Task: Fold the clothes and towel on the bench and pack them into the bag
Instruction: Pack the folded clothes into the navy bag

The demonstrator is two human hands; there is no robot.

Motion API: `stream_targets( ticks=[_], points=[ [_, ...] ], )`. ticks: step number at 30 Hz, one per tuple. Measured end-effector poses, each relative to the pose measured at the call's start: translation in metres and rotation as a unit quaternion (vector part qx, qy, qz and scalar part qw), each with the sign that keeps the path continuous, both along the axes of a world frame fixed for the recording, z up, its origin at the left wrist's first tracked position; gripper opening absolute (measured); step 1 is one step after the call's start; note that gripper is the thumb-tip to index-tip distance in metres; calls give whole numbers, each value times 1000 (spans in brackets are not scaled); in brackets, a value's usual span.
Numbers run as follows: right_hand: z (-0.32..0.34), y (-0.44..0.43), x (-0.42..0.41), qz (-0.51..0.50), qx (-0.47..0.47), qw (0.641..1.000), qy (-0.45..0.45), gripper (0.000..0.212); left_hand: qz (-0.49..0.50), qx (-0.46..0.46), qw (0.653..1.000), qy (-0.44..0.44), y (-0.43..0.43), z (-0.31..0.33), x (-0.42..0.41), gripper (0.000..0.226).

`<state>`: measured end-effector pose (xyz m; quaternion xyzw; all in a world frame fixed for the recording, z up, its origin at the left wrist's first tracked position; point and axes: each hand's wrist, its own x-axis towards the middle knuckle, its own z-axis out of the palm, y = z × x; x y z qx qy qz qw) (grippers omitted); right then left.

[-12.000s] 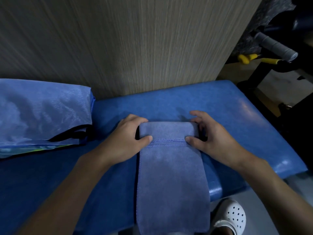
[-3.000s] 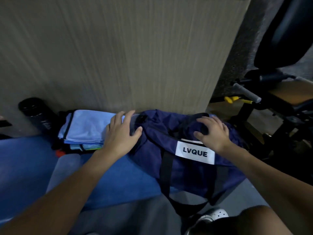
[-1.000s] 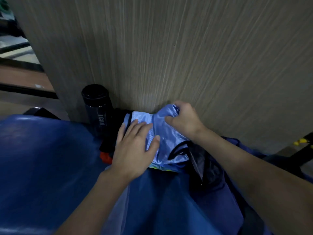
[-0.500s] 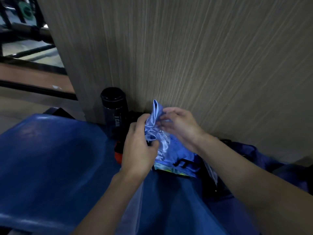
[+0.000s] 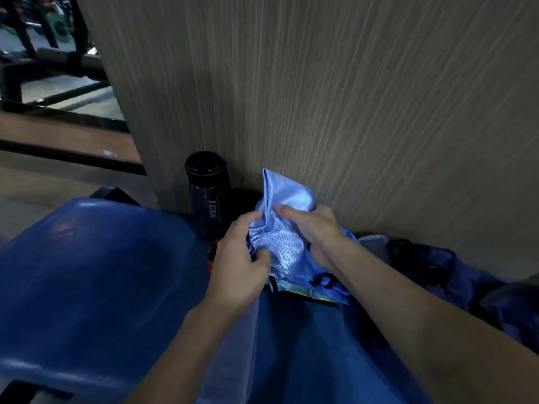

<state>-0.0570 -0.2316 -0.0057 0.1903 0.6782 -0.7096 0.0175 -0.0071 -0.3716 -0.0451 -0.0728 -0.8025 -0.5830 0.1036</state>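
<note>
A shiny light-blue garment (image 5: 287, 234) is bunched up against the wooden panel, above the blue bench (image 5: 87, 275). My left hand (image 5: 239, 263) grips its left side with curled fingers. My right hand (image 5: 315, 228) grips its right side, thumb on top of the fabric. The garment's lower edge shows a black strap and a green-yellow trim. The dark navy bag (image 5: 455, 275) lies to the right, partly behind my right forearm; its opening is hard to make out. The towel (image 5: 230, 360) lies flat under my left forearm.
A black bottle (image 5: 207, 193) marked "I CAN" stands upright by the panel, just left of the garment. Something orange-red (image 5: 212, 252) peeks out beside my left hand. The wood-grain panel (image 5: 350, 97) closes off the back. Gym frames and floor show at far left.
Both hands have gathered the light-blue garment from its flat folded state and raised it into a bunch. The view has shifted slightly right.
</note>
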Motion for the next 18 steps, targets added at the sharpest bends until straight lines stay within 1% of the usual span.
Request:
stream_targets(
  ticks=[1,3,5,7,9,11,13,15,16,18],
  points=[
    [4,1,2,2,-20,1000,3,35,-18,27,999,2,1,2,2,61],
    [10,2,3,3,-53,998,17,31,-46,74,996,18,2,7,4,67],
    [15,6,6,-19,-58,998,32,26,-61,111,992,23,5,9,6,66],
    [22,10,13,-42,-55,996,58,26,-65,145,987,-6,8,13,7,63],
    [31,17,27,-47,-61,992,98,33,-65,134,989,-20,10,22,9,64],
    [40,26,47,-41,-65,988,133,38,-79,116,990,-4,15,37,13,69],
    [49,37,70,-31,-70,984,159,38,-113,105,988,12,25,47,18,69],
    [56,49,93,-22,-79,982,171,36,-130,90,987,-10,37,53,26,69],
    [59,56,105,-19,-80,981,174,35,-138,83,987,-24,44,56,30,64],
    [65,71,128,-11,-79,980,181,33,-166,72,982,-44,58,63,42,44]
  ],
)
